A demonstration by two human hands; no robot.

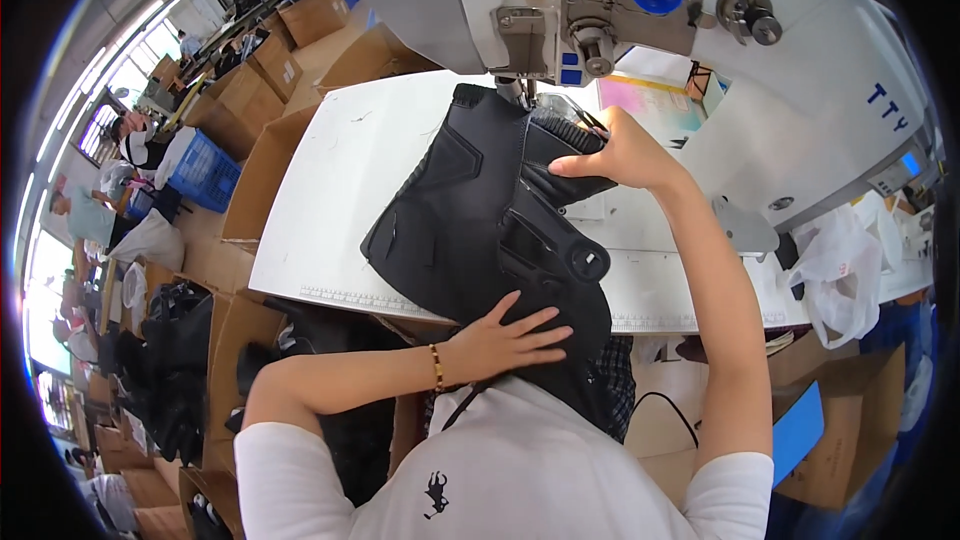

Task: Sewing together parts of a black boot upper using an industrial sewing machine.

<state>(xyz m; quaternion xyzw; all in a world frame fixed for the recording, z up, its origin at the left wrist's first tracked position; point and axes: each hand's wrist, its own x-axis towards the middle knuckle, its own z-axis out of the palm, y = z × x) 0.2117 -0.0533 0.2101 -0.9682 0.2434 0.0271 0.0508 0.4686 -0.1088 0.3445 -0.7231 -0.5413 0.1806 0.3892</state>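
Observation:
A black leather-like sewn piece (440,200) with ribbed edges, stitched panels and a strap with a round end lies across the white machine table, its near end hanging over the front edge against me. My left hand (505,342) is flat on that near part, fingers spread. At the far right edge of the piece, my right hand (625,152) grips it, the thumb on top and the other fingers partly hidden. A small dark pointed thing shows by its index finger; I cannot make out what it is. The sewing machine's needle area (520,92) stands just left of this hand, close over the piece.
The sewing machine head (800,70) rises at the far side and right. Cardboard boxes (262,175) and black material (180,370) crowd the left. A plastic bag (840,270) hangs at the table's right, above an open carton (850,430). Other people work at the far left.

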